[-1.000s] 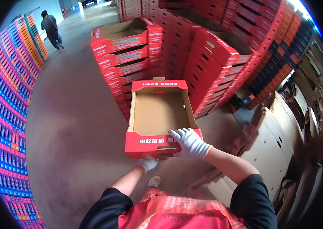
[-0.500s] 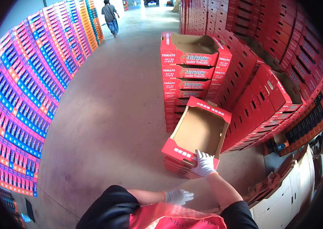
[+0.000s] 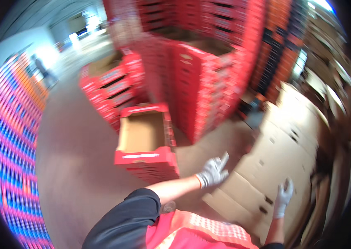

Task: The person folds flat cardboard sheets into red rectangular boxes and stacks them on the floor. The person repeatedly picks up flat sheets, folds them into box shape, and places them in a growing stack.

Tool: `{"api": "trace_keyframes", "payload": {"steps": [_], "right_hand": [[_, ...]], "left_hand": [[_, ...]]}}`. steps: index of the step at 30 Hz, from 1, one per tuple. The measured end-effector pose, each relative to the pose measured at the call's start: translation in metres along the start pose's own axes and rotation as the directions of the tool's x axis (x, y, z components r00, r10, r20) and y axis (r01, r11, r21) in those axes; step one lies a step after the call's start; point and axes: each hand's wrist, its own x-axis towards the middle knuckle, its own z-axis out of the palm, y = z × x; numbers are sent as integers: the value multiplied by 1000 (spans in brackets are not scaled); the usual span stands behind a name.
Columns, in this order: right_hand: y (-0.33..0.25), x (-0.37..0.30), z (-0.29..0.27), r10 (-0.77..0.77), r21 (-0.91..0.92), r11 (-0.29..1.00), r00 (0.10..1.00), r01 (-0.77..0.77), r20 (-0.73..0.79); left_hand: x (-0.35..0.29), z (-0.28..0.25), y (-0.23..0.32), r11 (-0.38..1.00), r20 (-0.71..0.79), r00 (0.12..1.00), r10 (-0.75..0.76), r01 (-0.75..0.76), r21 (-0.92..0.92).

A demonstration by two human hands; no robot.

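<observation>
My left hand (image 3: 214,171), in a white glove, reaches out with its fingers apart and holds nothing. It is between a stack of red cartons and a pile of flat cardboard blanks (image 3: 262,164). Over the blanks, my right hand (image 3: 283,197), also gloved, has thumb and fingers parted with nothing visible in it. Whether it touches the cardboard I cannot tell. The top open carton (image 3: 143,157), red outside and brown inside, sits on the stack left of my left hand, apart from both hands.
Taller stacks of red cartons (image 3: 188,83) stand beyond, with another stack (image 3: 115,89) at the left. Pink, blue and orange boxes (image 3: 11,145) form a wall on the far left. Black and orange boxes (image 3: 273,54) rise behind the blanks. A blurred person (image 3: 44,72) is far off.
The view has swung right. My right hand has let go of the top red carton's edge and moved over the cardboard blanks. My left hand has stretched forward from near my body.
</observation>
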Motion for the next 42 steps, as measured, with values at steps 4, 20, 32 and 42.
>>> {"api": "trace_keyframes", "payload": {"steps": [4,20,32,42], "right_hand": [[80,28,-129,-64,-798,570,958,-195,-280],[74,19,-235,594,379,485,615,-788,518],[2,-38,4,-5,-640,714,917,283,399],[-1,-55,-208,-417,-301,142,333,943,846]], "left_hand": [[103,74,36,879,215,865,-453,473,-53],[111,14,31,33,808,536,-243,837,-546],[74,141,129,951,102,972,-212,229,-210],[48,-43,53,480,538,403,741,-877,-5]]}}
